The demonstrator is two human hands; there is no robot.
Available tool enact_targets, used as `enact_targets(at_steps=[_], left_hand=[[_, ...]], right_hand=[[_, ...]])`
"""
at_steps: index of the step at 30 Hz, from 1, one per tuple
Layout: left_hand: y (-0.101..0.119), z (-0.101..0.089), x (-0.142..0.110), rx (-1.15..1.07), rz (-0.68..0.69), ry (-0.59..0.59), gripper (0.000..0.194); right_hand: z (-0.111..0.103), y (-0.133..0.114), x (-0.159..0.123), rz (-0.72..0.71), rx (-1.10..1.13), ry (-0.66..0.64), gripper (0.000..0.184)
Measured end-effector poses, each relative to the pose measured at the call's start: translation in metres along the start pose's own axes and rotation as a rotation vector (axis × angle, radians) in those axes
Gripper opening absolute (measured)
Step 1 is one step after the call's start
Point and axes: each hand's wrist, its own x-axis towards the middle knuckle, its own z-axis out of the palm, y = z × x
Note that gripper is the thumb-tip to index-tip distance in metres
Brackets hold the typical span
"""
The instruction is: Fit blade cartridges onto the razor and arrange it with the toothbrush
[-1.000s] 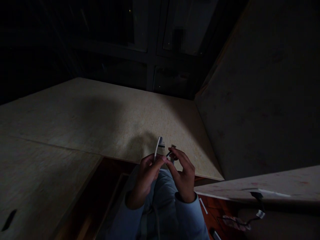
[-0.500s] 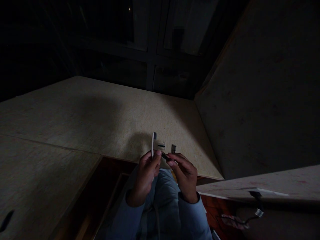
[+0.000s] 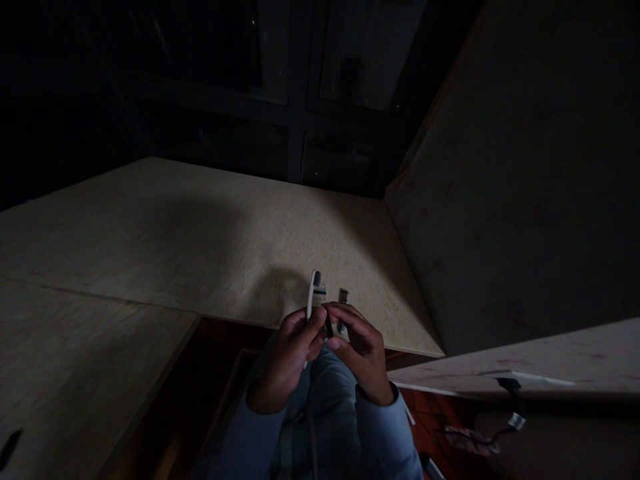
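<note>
Working in dim light at a pale, mottled stone-look ledge (image 3: 280, 227), a person in light blue sleeves (image 3: 387, 427) holds a slender white toothbrush with dark bristles (image 3: 311, 293) in the left hand (image 3: 295, 343). That hand is closed around the handle, its thumb pressed along it; the brush stands nearly upright, its head above the knuckles and the end of its handle showing below the fist.

Close beside it, the right hand (image 3: 361, 343) curls inward, thumb and forefinger gripping a short, slim black piece (image 3: 329, 325), which sits between the two hands; the poor light makes it hard to say just what the piece is. Both hands are held above blue-clad legs (image 3: 330, 387), at the near edge of the ledge.

Just behind the brush head lies a small, clear case with a dark green stripe (image 3: 319, 291). To its right, a small dark-and-silver object (image 3: 343, 295) rests on the ledge, partly hidden by the right hand's fingers.

Beyond the ledge stands a dark-framed window (image 3: 296, 133) against the night. At lower right, a black cable with a silver tag (image 3: 517, 421) runs near a pink patterned cloth (image 3: 470, 440) above the reddish-brown floor (image 3: 425, 417).
</note>
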Motion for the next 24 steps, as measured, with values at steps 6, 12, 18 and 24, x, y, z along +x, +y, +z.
enact_targets(at_steps=[6, 12, 18, 24], left_hand=[[-0.003, -0.002, 0.002, 0.049, -0.005, 0.004, 0.065], [-0.008, 0.000, 0.004, 0.084, -0.016, 0.034, 0.071], [-0.001, -0.003, 0.001, 0.146, 0.001, -0.106, 0.071], [0.001, -0.011, -0.003, 0.358, -0.017, -0.204, 0.069]], right_hand=[[0.000, 0.001, -0.001, -0.045, 0.036, 0.019, 0.041], [0.001, 0.002, -0.003, 0.039, 0.089, 0.027, 0.039], [-0.002, 0.005, -0.005, 0.081, 0.252, 0.172, 0.036], [-0.006, 0.007, -0.006, 0.092, 0.317, 0.359, 0.035]])
